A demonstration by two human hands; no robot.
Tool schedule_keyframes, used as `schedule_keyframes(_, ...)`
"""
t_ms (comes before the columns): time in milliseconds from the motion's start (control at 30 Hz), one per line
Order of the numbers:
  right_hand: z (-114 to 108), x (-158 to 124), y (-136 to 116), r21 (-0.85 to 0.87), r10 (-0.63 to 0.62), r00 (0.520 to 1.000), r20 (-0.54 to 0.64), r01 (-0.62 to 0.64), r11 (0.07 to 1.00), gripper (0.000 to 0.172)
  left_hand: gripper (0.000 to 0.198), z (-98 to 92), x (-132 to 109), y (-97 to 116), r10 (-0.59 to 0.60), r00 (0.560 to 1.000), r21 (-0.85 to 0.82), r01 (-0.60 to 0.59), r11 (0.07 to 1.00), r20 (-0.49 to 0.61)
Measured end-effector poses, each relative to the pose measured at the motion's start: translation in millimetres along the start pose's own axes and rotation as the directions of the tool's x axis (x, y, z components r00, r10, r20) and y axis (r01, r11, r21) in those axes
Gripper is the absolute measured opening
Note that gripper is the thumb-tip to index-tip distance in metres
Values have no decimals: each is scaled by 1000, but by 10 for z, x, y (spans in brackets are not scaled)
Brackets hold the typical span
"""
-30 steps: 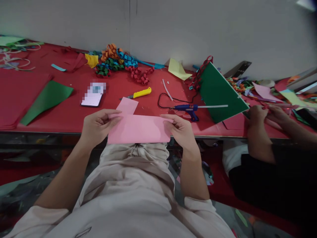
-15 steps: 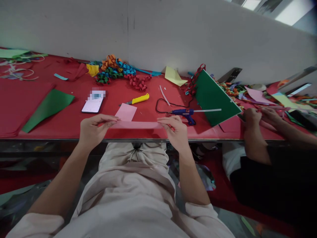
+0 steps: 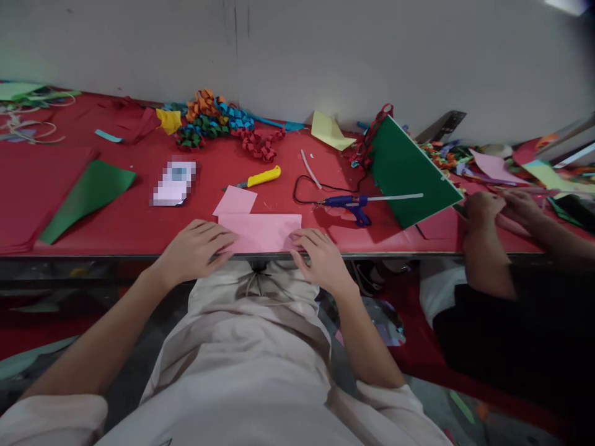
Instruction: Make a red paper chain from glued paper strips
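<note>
A pink paper rectangle (image 3: 260,232) lies flat at the table's front edge, between my hands. My left hand (image 3: 198,248) rests its fingertips on the left end of the sheet, thumb apart from the fingers. At the right end my right hand (image 3: 320,255) touches the paper with bent fingers, its thumb apart near the table edge. A smaller pink paper piece (image 3: 236,201) is just behind, partly covered by the sheet. Beyond it sits a yellow utility knife (image 3: 264,177) with its blade out. To the right is a blue glue gun (image 3: 348,203) with a clear glue stick in it.
A phone (image 3: 175,183) and green paper (image 3: 90,195) lie to the left. Curled paper chains (image 3: 207,124) are heaped by the wall. At right a green board (image 3: 409,173) leans at an angle, near another person's hands (image 3: 486,207). Red covers the table (image 3: 153,232).
The pink paper, held up edge-on between both hands before, now lies flat on the table. My fingers have loosened from their pinch at its ends. The camera view has shifted slightly.
</note>
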State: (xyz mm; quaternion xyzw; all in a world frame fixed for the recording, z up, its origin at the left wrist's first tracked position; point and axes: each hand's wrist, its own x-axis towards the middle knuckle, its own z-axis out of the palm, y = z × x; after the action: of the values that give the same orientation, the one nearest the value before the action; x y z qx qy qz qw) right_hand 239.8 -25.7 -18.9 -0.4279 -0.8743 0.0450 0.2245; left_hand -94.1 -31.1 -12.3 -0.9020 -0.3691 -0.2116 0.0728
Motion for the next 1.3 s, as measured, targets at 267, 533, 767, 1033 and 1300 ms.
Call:
schedule_keyframes(267,-16,548,-355,-382,166,962,218,-73,921,55,30,213,635,194,-121,979,172,92,981,167)
schedule_keyframes(533,97,659,-362,-331,139,949,284,-39,943,53,43,246,580,101,-197,962,99,181,979,191)
schedule_keyframes(767,166,694,-381,-348,176,955,237,-86,934,51,47,243,574,71,-193,954,142,164,976,228)
schedule_keyframes(1033,85,455,-205,-433,360,920,155,-265,862,50,47,154,375,145,-341,924,280,285,917,176)
schedule_keyframes(1300,78,410,-192,-424,416,898,143,-324,846,51,48,98,258,221,-518,846,374,444,814,123)
